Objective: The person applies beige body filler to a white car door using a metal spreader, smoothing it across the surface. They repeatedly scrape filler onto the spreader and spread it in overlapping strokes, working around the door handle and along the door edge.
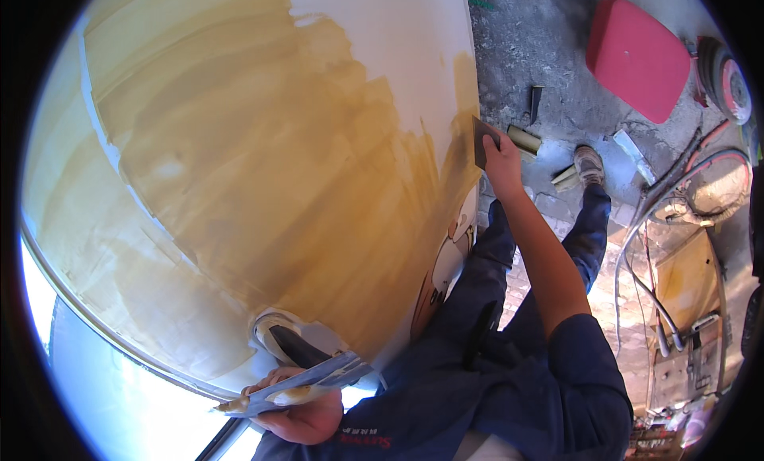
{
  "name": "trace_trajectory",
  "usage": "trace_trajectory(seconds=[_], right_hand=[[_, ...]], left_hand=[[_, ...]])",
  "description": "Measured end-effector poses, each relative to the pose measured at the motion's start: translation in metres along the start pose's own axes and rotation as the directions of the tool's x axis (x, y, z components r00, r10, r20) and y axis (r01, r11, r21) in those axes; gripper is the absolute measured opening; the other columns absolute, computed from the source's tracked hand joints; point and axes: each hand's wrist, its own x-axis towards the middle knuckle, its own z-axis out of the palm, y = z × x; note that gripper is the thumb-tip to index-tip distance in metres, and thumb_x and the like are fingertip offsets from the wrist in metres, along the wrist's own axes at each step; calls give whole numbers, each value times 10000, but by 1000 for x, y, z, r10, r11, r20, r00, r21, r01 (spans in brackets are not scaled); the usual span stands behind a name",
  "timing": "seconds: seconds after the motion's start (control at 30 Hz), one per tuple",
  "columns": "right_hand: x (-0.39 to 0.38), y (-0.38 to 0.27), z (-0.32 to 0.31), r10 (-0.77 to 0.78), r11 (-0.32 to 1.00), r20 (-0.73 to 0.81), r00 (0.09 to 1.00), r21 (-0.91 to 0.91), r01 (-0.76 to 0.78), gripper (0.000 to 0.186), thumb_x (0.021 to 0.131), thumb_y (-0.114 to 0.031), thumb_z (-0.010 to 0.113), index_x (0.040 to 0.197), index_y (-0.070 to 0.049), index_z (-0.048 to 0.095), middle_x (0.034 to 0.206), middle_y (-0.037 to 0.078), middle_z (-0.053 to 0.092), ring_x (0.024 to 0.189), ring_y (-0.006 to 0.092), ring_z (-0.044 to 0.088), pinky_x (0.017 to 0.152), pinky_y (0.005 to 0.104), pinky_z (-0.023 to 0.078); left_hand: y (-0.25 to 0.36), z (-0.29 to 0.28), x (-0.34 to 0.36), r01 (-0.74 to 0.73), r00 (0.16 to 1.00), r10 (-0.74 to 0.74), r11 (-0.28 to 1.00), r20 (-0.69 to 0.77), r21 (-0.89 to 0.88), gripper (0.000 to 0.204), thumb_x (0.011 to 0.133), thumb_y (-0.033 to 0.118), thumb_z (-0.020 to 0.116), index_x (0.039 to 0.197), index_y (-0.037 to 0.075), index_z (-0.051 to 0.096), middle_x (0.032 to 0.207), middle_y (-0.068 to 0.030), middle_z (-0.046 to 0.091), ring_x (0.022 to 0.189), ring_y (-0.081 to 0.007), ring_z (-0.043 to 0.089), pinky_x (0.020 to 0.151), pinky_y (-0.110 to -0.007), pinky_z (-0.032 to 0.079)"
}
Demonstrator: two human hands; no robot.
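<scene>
A large white car body panel (414, 31) fills the left side, widely smeared with yellowish-brown body filler (263, 158). At its right edge my right hand (504, 162) grips a thin dark putty spreader (481, 142), whose flat blade lies against the filler. Low in the picture, my left hand (306, 417) holds a flat grey mixing board (338, 373) from beneath. Pale filler (294, 395) sits on the board, with a thicker yellowish lump at its left end. Just behind the board is a round recess with a dark door handle (298, 347).
A cartoon decal (446, 270) marks the panel's lower right. On the floor are a pink-red stool or box (639, 59), a small wheel (730, 87), scraps near my shoe (589, 165), and a white strip (634, 156). Hoses (629, 254) hang beside a wooden board (691, 278) at right.
</scene>
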Motion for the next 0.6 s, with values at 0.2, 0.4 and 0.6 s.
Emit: trace_trajectory(seconds=[0.2, 0.4, 0.6], right_hand=[[-46, -7, 29, -48, 997, 27, 998, -61, 50, 303, 1009, -85, 593, 1291, 0, 664, 1179, 146, 730, 1070, 228, 691, 954, 320, 514], [-136, -82, 13, -194, 950, 401, 895, -152, 274, 315, 982, 13, 558, 1281, 2, 659, 1212, 153, 693, 1048, 230, 687, 941, 310, 514], [-160, -192, -12, -701, 680, 275, 658, -20, 733, 270, 931, 36, 589, 1186, 35, 677, 1173, 211, 687, 1031, 325, 701, 920, 409, 557]], left_hand=[[-1, 7, 1, 5, 995, -5, 1000, 100, 2, 339, 967, 156, 722, 1297, 136, 648, 1276, -17, 699, 1158, -156, 594, 1047, -324, 459], [-1, 6, 2, 41, 993, -32, 996, 112, -76, 402, 962, 156, 717, 1331, 57, 592, 1277, -124, 679, 1216, -235, 605, 1098, -389, 462], [-19, -22, 9, -408, 913, 371, 837, 170, 365, 535, 1045, 295, 577, 1388, -105, 485, 1360, -311, 577, 1265, -376, 591, 1099, -494, 451]])
